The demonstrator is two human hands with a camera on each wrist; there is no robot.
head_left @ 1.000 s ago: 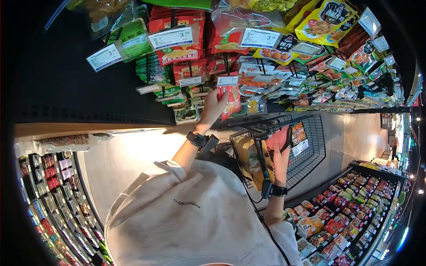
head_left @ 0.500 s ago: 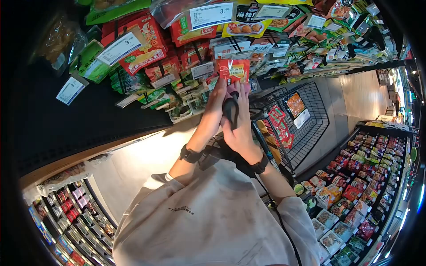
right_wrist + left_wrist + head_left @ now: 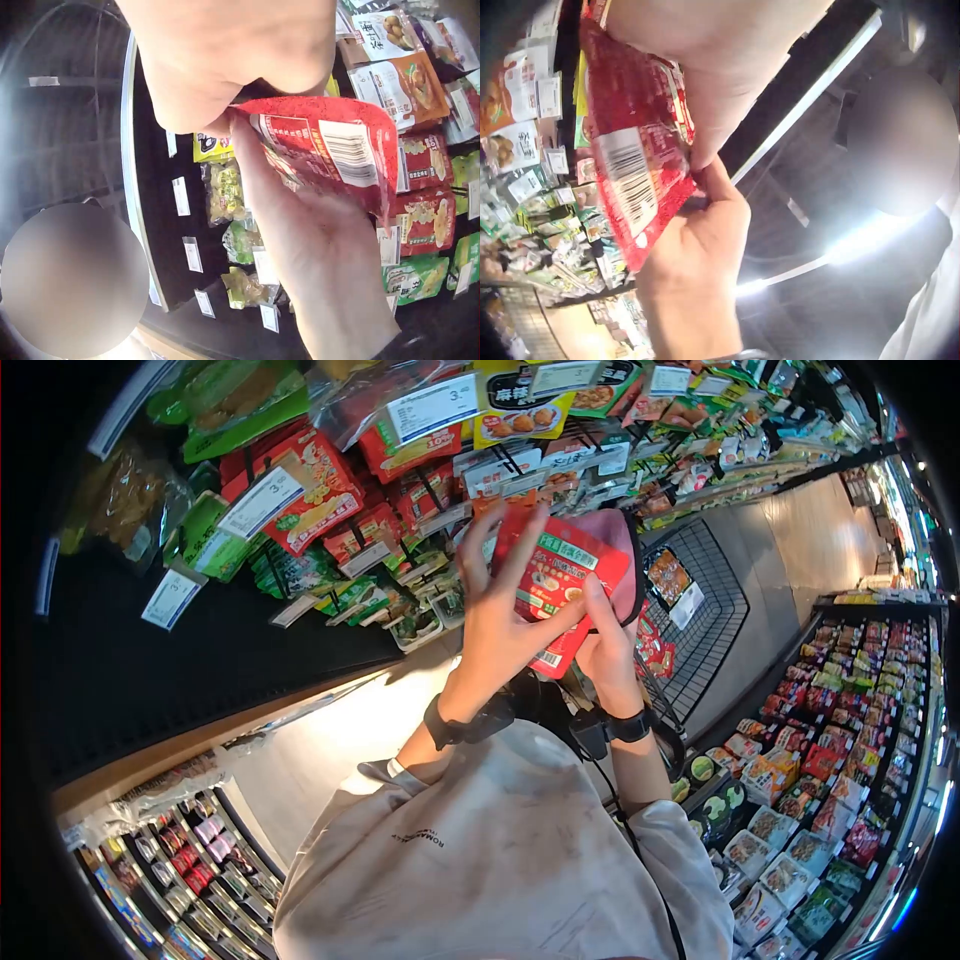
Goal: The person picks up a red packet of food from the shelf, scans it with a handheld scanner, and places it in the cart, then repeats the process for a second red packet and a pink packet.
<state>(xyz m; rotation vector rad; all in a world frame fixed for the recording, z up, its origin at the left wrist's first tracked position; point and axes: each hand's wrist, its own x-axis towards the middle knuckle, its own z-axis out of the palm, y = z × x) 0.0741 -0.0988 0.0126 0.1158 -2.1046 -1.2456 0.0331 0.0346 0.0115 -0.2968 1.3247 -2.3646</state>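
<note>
A red food packet [image 3: 560,575] with a barcode at its lower end stands between the two hands in the head view. My right hand [image 3: 610,655] grips it from the right, thumb on its printed face. Behind the packet the same hand holds a pink pouch [image 3: 615,545] with black trim, partly hidden. My left hand [image 3: 495,595] touches the packet from the left, its thumb and a straight finger lying across the printed face. Both wrist views show the packet's barcode [image 3: 632,174] and the two thumbs close together; the far fingers are hidden there.
Hanging packets with price tags [image 3: 435,408] fill the rack ahead. A black wire shopping cart [image 3: 715,610] holds red packets and a tray of food [image 3: 667,575]. At the right stands a display of packaged foods [image 3: 790,790]; another shelf [image 3: 190,860] is at lower left.
The left hand took the red packet from the rack, and the right hand came up from the cart with the pink pouch. The packet is now nearer the body, its printed back showing.
</note>
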